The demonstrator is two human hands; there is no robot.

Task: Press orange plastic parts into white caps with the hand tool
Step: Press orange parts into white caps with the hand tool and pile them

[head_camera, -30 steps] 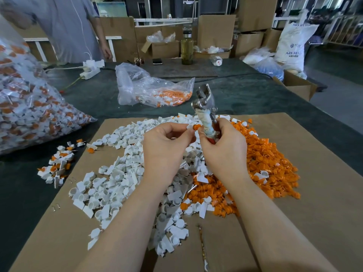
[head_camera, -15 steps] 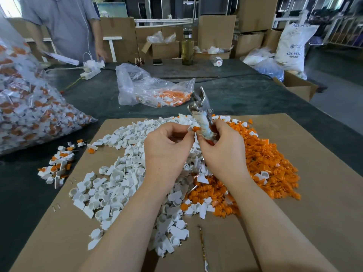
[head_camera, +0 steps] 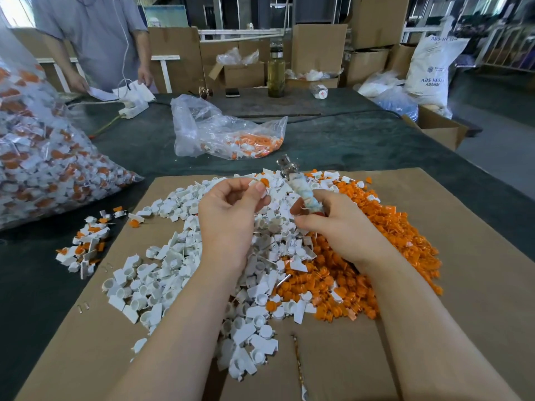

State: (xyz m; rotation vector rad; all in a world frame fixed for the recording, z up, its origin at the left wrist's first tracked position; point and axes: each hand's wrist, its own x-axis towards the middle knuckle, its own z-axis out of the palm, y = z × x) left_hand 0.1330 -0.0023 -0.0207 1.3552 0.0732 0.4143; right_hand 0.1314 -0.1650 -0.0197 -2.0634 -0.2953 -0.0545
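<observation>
Head view: at the centre of the frame the left hand (head_camera: 228, 218) is raised over the parts, its thumb and fingertips pinching a white cap (head_camera: 258, 185) with an orange part (head_camera: 264, 181) showing at its top. Just right of it, the right hand (head_camera: 338, 227) is curled round the hand tool (head_camera: 299, 185), whose wrapped handle runs up and left out of the fist to a metal head near the cap; whether the head touches the cap is hard to tell at this angle. Beneath both hands a cardboard sheet (head_camera: 477, 256) covers the near part of the bench (head_camera: 347, 140). On it, a pile of white caps (head_camera: 162, 273) spreads through the centre and lower left, and a pile of orange parts (head_camera: 390, 235) lies touching it at the centre right. A small heap of assembled caps (head_camera: 84, 244) sits off the sheet at the left edge. A large clear bag (head_camera: 43, 169) of such pieces fills the upper left, and a smaller plastic bag (head_camera: 220, 131) lies above the centre. Another person (head_camera: 95, 39) stands at the upper left, beside cardboard boxes (head_camera: 318, 44).
</observation>
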